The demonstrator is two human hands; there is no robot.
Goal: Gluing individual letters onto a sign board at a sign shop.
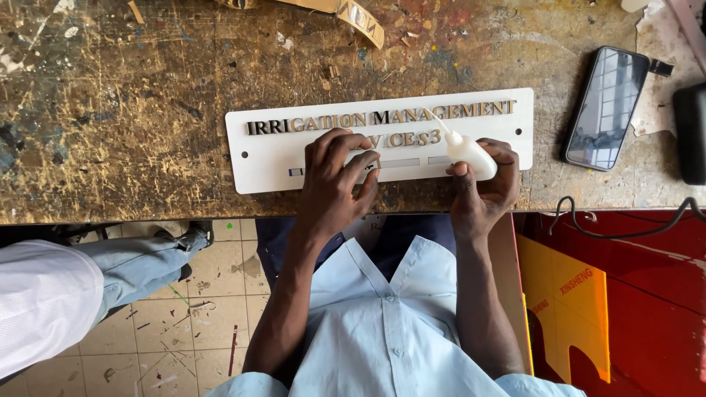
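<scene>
A long white sign plate with raised metallic letters lies on the worn workbench. My left hand rests fingers-down on the middle of the plate, pressing on the lower row of letters. My right hand grips a small white squeeze bottle, whose thin nozzle points up-left at the letters. Both hands are close together at the bench's near edge.
A black phone lies to the right of the plate, with a dark object and a black cable beyond. Scrap strips lie at the far edge. Another person's legs are at the left; red and yellow panels stand at the right.
</scene>
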